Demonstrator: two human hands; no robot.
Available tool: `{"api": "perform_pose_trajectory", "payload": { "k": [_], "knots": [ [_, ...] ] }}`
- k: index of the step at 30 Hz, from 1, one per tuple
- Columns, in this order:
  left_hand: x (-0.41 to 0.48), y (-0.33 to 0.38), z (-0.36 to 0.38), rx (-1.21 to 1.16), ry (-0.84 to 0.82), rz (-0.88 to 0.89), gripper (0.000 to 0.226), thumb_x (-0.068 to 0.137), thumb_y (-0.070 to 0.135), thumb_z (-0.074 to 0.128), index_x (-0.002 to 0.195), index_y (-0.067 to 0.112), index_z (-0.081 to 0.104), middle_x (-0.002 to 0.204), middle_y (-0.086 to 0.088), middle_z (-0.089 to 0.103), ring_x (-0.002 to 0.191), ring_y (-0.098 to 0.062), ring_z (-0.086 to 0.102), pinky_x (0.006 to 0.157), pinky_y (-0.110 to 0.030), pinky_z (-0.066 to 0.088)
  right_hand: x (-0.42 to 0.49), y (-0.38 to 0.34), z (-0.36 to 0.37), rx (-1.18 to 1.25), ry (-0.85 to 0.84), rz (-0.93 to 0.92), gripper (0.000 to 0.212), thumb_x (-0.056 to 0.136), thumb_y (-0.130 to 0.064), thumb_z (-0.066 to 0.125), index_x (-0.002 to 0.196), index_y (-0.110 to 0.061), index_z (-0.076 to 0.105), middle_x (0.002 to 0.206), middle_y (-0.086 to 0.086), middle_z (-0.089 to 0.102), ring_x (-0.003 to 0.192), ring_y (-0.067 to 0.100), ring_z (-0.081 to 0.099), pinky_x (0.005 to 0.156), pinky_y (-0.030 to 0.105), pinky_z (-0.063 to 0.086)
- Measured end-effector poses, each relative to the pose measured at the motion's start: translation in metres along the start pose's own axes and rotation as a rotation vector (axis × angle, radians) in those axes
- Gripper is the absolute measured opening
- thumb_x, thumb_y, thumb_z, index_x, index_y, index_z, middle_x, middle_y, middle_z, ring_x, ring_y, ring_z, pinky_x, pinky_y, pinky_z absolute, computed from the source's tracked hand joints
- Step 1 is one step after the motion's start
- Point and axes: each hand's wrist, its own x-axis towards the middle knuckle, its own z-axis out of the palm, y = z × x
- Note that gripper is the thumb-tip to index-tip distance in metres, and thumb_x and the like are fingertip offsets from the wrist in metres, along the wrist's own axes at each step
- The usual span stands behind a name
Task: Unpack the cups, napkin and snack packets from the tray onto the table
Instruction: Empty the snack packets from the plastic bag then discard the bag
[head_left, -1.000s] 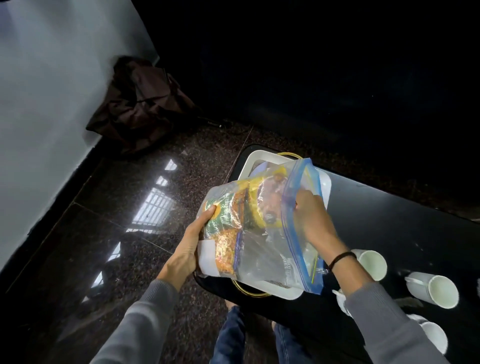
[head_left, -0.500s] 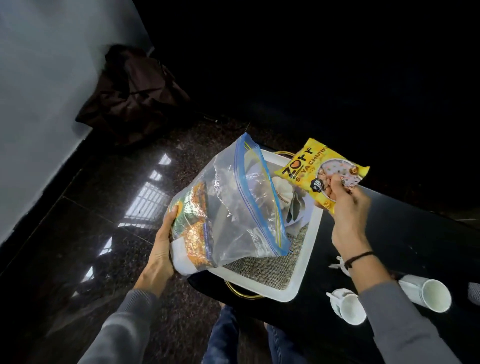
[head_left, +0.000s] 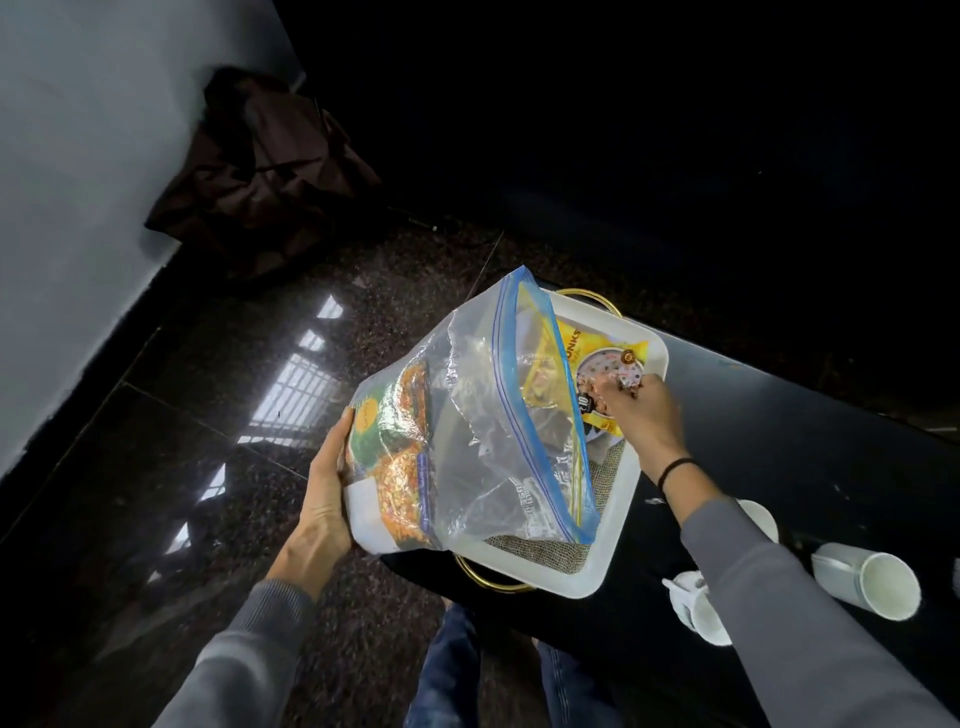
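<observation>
Head view: left hand (head_left: 327, 499) grips the bottom of a clear zip bag (head_left: 483, 441) at frame centre — a green-orange packet (head_left: 395, 447) inside. Right hand (head_left: 641, 415) pinches a yellow packet (head_left: 592, 364) at the bag's mouth, over the white tray (head_left: 613, 530). Cups (head_left: 872, 579) lie on the table (head_left: 831, 467), lower right.

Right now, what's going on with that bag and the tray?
A person is unpacking snacks. The left hand holds a clear zip bag up over the near-left end of the white tray; a green and orange packet is inside it. The right hand grips a yellow snack packet above the tray, beside the bag's open mouth. White cups lie on the black table.
</observation>
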Motion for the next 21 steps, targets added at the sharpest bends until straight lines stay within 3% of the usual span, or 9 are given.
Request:
{"api": "perform_pose_trajectory", "payload": {
  "k": [2,7,11,14,16,18,21],
  "knots": [
    [-0.001,-0.001,0.006,0.017,-0.018,-0.018,0.035,0.086,0.051,0.071,0.1,0.021,0.084,0.097,-0.004,0.081,0.078,-0.021,0.079,0.064,-0.034,0.063,-0.009,-0.003,-0.009,-0.088,0.024,-0.082,0.043,0.089,-0.046,0.067,0.113,-0.011,0.06,0.109,0.008,0.069,0.096,0.026,0.065,0.069,0.028,0.047],
    [-0.006,0.002,0.026,0.052,-0.032,-0.07,0.038,0.088,0.052,0.07,0.102,0.019,0.083,0.103,-0.009,0.081,0.081,-0.024,0.079,0.064,-0.035,0.063,-0.04,-0.021,-0.035,-0.149,0.096,-0.183,0.033,0.094,-0.03,0.068,0.118,-0.011,0.057,0.114,0.008,0.068,0.113,0.026,0.063,0.082,0.034,0.054],
    [-0.007,0.004,0.037,0.078,-0.032,-0.073,0.045,0.084,0.054,0.073,0.111,0.018,0.08,0.11,-0.011,0.079,0.087,-0.026,0.079,0.067,-0.036,0.063,-0.078,-0.045,-0.058,0.108,0.155,-0.404,0.011,0.09,-0.031,0.073,0.099,-0.025,0.069,0.092,-0.013,0.074,0.089,0.001,0.07,0.069,0.014,0.056],
    [-0.008,0.004,0.044,0.099,-0.05,-0.062,0.041,0.083,0.055,0.074,0.105,0.022,0.082,0.112,-0.011,0.078,0.092,-0.027,0.078,0.068,-0.036,0.063,-0.102,-0.059,-0.064,0.33,-0.034,-0.516,0.009,0.087,-0.022,0.077,0.093,-0.028,0.075,0.086,-0.009,0.077,0.074,0.008,0.074,0.066,0.015,0.057],
    [-0.008,0.003,0.048,0.12,-0.069,-0.056,0.042,0.084,0.057,0.073,0.106,0.022,0.082,0.115,-0.012,0.078,0.095,-0.027,0.078,0.071,-0.036,0.063,-0.109,-0.064,-0.061,0.311,-0.148,-0.554,0.018,0.086,-0.015,0.079,0.094,-0.031,0.078,0.089,-0.01,0.079,0.079,0.007,0.076,0.071,0.019,0.06],
    [-0.007,0.002,0.05,0.144,-0.088,-0.063,0.046,0.082,0.059,0.074,0.109,0.022,0.081,0.116,-0.013,0.077,0.097,-0.028,0.077,0.074,-0.037,0.063,-0.105,-0.069,-0.056,0.268,-0.283,-0.479,0.022,0.085,-0.012,0.08,0.091,-0.033,0.077,0.091,-0.011,0.079,0.087,0.006,0.076,0.077,0.025,0.061],
    [-0.007,-0.001,0.055,0.184,-0.126,-0.095,0.052,0.081,0.061,0.074,0.113,0.021,0.079,0.118,-0.014,0.076,0.1,-0.03,0.076,0.076,-0.038,0.062,-0.1,-0.067,-0.046,0.251,-0.396,-0.296,0.023,0.096,-0.013,0.061,0.076,-0.023,0.066,0.075,-0.007,0.07,0.07,0.009,0.066,0.068,0.023,0.054]
  ]
}}
